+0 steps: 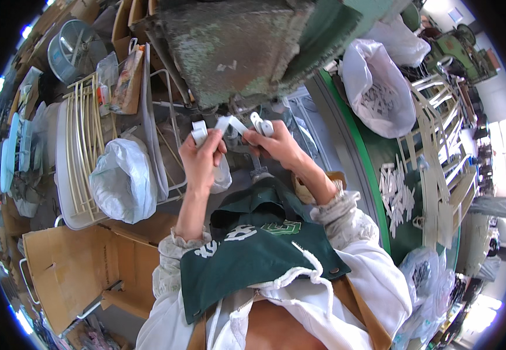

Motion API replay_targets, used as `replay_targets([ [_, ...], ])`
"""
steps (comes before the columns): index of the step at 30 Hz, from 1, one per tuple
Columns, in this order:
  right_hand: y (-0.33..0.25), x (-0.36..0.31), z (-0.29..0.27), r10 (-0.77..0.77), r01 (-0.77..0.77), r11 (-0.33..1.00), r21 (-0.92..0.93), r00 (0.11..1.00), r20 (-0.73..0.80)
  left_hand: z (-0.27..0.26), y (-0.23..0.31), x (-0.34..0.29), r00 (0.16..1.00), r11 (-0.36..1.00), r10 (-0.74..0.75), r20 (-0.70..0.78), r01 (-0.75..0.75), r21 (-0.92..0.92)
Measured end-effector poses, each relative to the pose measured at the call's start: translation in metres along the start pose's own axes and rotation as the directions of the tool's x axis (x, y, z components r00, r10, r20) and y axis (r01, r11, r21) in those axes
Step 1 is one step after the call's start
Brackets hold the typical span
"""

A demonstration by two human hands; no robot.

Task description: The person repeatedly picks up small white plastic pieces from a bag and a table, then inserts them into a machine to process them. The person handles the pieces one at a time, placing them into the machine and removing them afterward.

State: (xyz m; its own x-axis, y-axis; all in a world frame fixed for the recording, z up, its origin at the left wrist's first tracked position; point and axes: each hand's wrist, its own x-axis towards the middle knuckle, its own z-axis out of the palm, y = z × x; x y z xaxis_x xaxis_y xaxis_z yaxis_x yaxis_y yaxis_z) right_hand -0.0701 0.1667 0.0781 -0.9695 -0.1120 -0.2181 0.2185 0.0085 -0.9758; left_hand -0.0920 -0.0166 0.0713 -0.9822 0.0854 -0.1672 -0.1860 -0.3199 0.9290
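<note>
My left hand (202, 153) and my right hand (277, 144) are raised close together in front of a worn green machine (235, 64). A white angled piece (225, 122), bent like an inverted V, spans the gap between my fingers, one end toward each hand. My left fingers are closed around a white block-like end (198, 133). The right fingers pinch the other side, where a white rounded tab with a hole (258, 121) sticks up. I cannot tell whether these white portions form one bracket or several parts. Beneath my left hand shows a translucent plastic item (222, 175), partly hidden.
On my left, a white plastic bag (124, 181) stands beside pale rods (83, 140), with an open cardboard box (69, 268) nearer me. At right, a green-edged bench (375, 204) carries loose white strips (396, 192), long pale strips (439, 169) and a white sack of parts (378, 87).
</note>
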Motion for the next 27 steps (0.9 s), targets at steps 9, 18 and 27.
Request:
replay_targets([
  [9,0.006,-0.017,-0.181,-0.089,0.31,0.947,0.088,0.514,-0.853,-0.045,-0.059,-0.068,0.897,0.892,-0.414,0.155,0.434,-0.127],
  [18,0.013,-0.002,-0.105,-0.113,0.051,0.972,-0.228,0.956,-0.27,-0.05,-0.099,-0.1,0.796,0.8,-0.567,0.214,0.593,-0.087],
  [27,0.004,0.017,0.013,-0.116,0.108,0.981,0.163,0.992,0.042,0.038,-0.03,-0.008,0.965,0.94,-0.2,-0.169,0.14,-0.311],
])
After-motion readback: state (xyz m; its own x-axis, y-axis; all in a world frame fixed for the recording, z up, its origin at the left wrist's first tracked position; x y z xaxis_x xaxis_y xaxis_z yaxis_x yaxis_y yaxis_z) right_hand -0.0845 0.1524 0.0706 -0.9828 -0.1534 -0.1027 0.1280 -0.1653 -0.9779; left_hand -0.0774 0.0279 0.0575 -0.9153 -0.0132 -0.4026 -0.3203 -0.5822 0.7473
